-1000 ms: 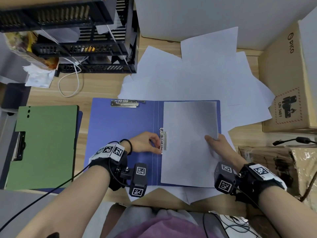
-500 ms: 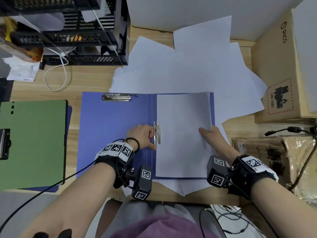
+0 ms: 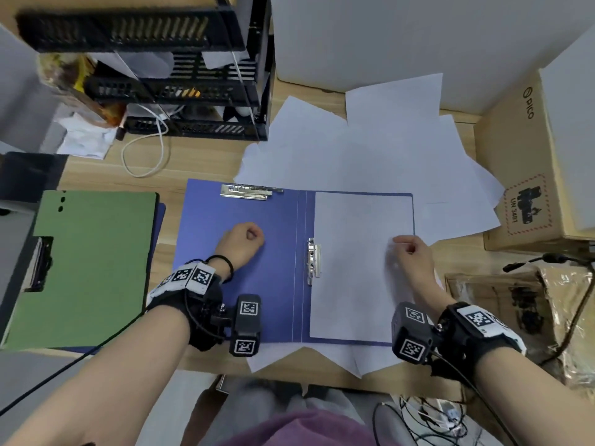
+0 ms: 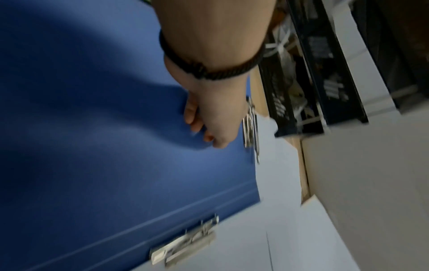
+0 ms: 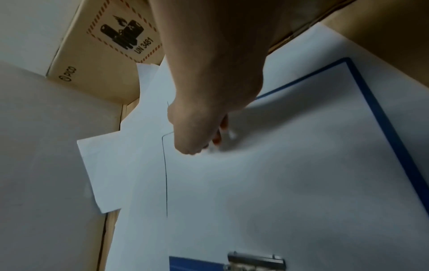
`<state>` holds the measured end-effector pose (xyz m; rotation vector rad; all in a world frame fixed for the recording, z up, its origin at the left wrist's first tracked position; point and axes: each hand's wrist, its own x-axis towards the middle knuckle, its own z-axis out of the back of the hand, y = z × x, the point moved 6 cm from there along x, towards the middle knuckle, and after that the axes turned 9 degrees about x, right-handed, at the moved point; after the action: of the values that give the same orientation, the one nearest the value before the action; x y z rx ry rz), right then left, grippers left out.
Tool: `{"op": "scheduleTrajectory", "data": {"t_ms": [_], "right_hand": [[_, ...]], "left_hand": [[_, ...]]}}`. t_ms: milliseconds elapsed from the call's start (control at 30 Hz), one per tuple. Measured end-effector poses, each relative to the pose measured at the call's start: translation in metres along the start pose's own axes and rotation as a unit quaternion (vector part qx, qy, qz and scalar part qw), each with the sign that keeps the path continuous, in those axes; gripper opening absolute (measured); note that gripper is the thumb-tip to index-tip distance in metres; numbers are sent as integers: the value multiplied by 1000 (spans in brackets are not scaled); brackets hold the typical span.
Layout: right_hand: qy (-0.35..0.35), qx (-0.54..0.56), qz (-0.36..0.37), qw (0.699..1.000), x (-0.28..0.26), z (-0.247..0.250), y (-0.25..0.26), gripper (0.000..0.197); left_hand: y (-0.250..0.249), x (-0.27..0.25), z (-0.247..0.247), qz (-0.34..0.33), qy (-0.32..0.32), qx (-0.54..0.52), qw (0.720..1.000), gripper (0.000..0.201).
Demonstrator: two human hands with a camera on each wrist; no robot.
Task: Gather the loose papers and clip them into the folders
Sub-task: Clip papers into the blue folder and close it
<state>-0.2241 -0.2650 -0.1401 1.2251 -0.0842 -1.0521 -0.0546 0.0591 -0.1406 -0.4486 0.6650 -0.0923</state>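
An open blue folder [image 3: 241,284] lies in front of me on the desk. A stack of white sheets [image 3: 357,268] lies flat on its right half, its left edge at the metal spine clip [image 3: 311,262]. A second metal clip [image 3: 246,192] sits at the top of the left cover. My left hand [image 3: 246,238] is curled in a fist over the bare left cover [image 4: 92,146] and holds nothing. My right hand [image 3: 410,252] is curled over the stack's right edge [image 5: 278,183], with nothing visibly in its fingers. Loose white papers [image 3: 370,149] spread out behind the folder.
A closed green folder [image 3: 87,268] lies to the left. A black tray rack [image 3: 180,91] and a white cable [image 3: 145,159] are at the back left. A cardboard box [image 3: 531,175] stands at the right, with a brown bag [image 3: 515,310] in front of it.
My left hand has let go of the spine clip and moved left onto the blue cover. My right hand has released the stack's edge and curled up.
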Motion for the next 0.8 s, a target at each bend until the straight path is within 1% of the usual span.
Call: {"op": "scheduleTrajectory", "data": {"t_ms": [33,100,133,167,200,233,267,300,367,400,433,467,533,600,700,800], "right_hand": [[37,17,-9,999,-5,-13,3,20],[118,30,-37,992,-18,-41,8,20],[158,29,-52,986,-25,-55,10,19],[198,26,-68,978,-33,-68,11,18],[232,24,-82,969,-42,-81,11,17],[256,19,-94,962,-51,-92,11,17],[270,13,-100,957,-58,-101,10,16],[276,7,-107,955,-65,-109,10,14],[278,-7,-113,954,-75,-121,9,15],[276,-13,-113,954,-79,-125,10,15],[272,-18,-112,956,-83,-128,11,15],[264,-19,-111,958,-86,-130,12,15],[242,-19,-108,964,-90,-133,14,14],[227,-10,-111,968,-95,-134,18,15],[220,6,-126,967,-104,-134,19,16],[232,-7,-123,965,-112,-129,21,17]], "left_hand": [[16,-2,13,15,-39,-15,999,18],[50,-9,35,52,-115,-26,992,9],[70,-12,44,79,-151,-7,985,21],[88,-18,51,115,-166,8,979,36],[105,-22,54,146,-168,-6,975,49],[119,-25,55,165,-156,-50,973,58],[129,-29,53,173,-135,-102,970,59],[134,-32,51,166,-113,-144,969,50],[136,-41,50,135,-63,-186,971,9],[133,-43,51,113,-49,-199,972,9],[130,-47,54,89,-37,-213,972,20],[126,-50,58,70,-28,-232,970,24],[121,-52,66,44,-2,-258,965,21],[113,-56,69,23,48,-280,958,13],[86,-67,68,-26,123,-292,948,40],[45,-80,66,-71,157,-324,930,39]]}}
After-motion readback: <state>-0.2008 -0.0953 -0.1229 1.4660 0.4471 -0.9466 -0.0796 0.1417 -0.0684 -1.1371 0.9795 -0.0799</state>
